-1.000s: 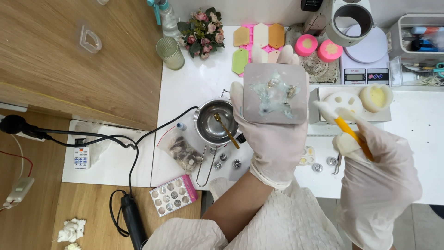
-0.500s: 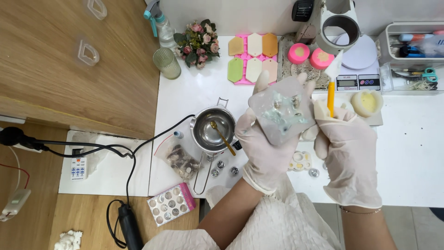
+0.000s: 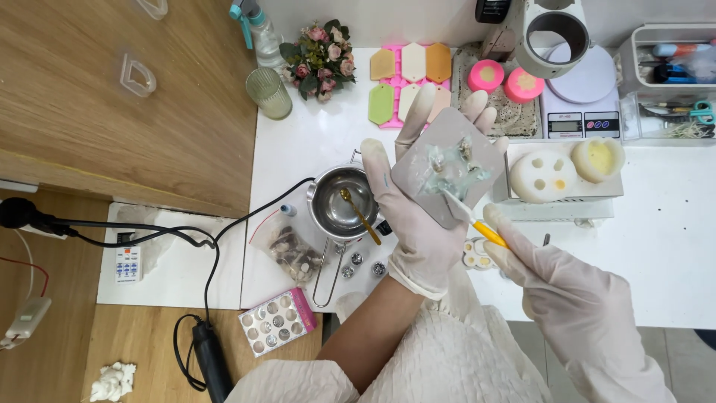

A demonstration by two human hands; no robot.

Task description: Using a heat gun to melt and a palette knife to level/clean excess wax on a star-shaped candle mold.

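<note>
This is a small craft workshop for pouring and casting, likely set up in a home. A white table [image 3: 298,149] carries a metal melting pot [image 3: 339,205] near its left edge, pink silicone moulds [image 3: 406,75] filled with coloured hexagonal casts at the far edge, a digital scale [image 3: 585,112] beside them, and white round moulds [image 3: 541,175]. A storage bin of tools [image 3: 671,67] fills the far right corner. Wooden flooring [image 3: 74,97] lies to the left.

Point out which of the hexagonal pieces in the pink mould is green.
The green piece sits in the lower row at the left end of the pink mould; the others are tan, cream or orange.
</note>
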